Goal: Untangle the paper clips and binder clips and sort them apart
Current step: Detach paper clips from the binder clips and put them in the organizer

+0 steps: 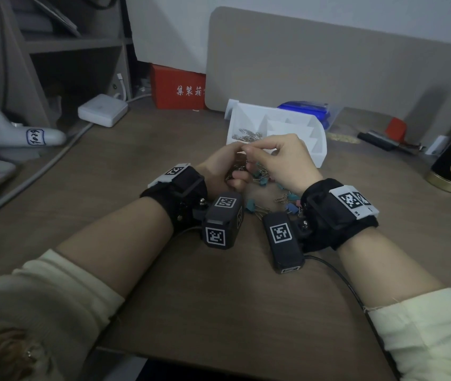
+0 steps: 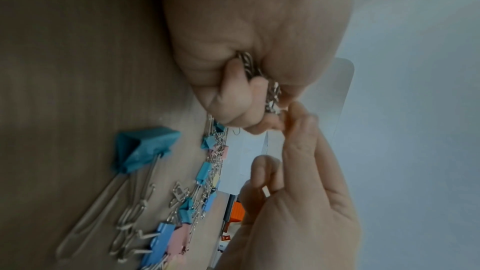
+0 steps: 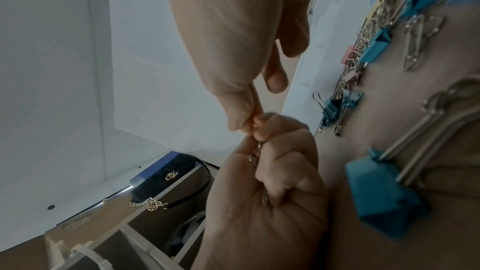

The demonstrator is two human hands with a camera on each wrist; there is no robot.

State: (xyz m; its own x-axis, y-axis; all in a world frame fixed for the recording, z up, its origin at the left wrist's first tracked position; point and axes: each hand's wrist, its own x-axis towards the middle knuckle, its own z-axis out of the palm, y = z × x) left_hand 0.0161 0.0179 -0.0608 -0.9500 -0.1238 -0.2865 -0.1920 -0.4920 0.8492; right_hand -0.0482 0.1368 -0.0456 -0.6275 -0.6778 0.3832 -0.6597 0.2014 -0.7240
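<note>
While both my hands meet above the bench, I work at a bunch of paper clips.

Largest first: the white tray near the bench's far edge holds loose paper clips in its left compartment. My left hand is fisted round the bunch of paper clips; my right hand pinches one at its top. Small coloured binder clips, tangled with more paper clips, lie under my hands.

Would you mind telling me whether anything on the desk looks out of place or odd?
Nothing looks damaged. The only mess is the tangled pile of binder clips and paper clips loose on the desk, beside the white organizer, which already holds sorted paper clips.
</note>
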